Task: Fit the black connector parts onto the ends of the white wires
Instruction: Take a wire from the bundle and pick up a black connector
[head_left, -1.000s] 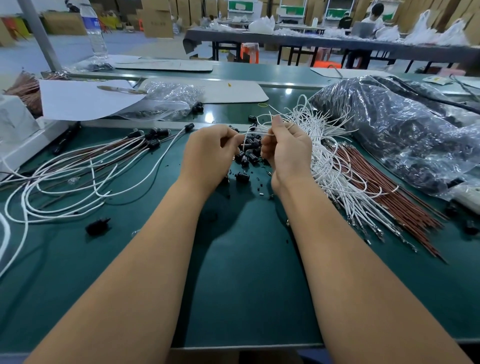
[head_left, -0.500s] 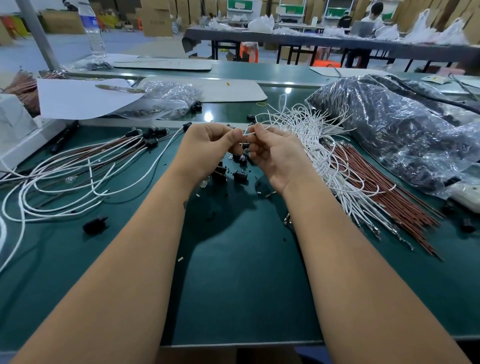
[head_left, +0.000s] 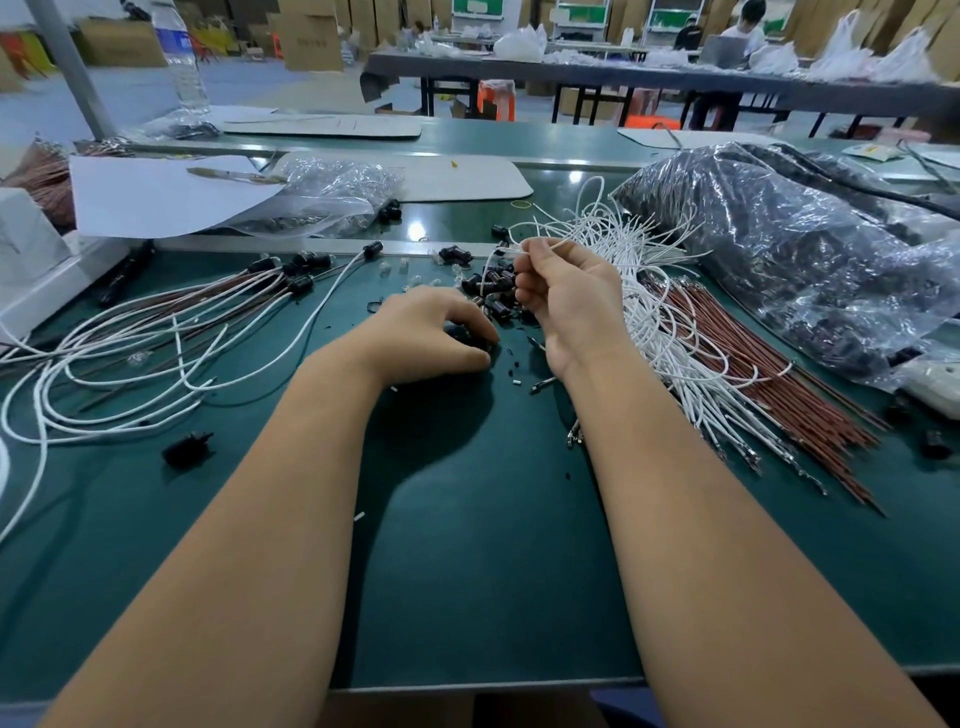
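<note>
My right hand (head_left: 566, 296) is raised above the green table (head_left: 493, 545) and pinches the end of a white wire (head_left: 506, 251) between thumb and fingers. That wire runs back into the loose bundle of white wires (head_left: 670, 332) on the right. My left hand (head_left: 431, 332) is down on the table, its fingers and thumb curled around a black connector (head_left: 465, 332) at the near edge of the pile of black connectors (head_left: 493, 288). On the left lie several white and brown wires (head_left: 130, 358) with black connectors (head_left: 298, 267) fitted on their ends.
Red-brown wires (head_left: 769, 374) lie beside the white bundle. A big dark plastic bag (head_left: 810, 260) fills the right side. A clear bag (head_left: 332, 200), a white sheet (head_left: 156, 195) and a water bottle (head_left: 182, 62) stand behind. A loose black part (head_left: 187, 449) lies near left.
My left hand has left the right hand and dropped to the table onto a black connector. My right hand stays raised with the white wire end.
</note>
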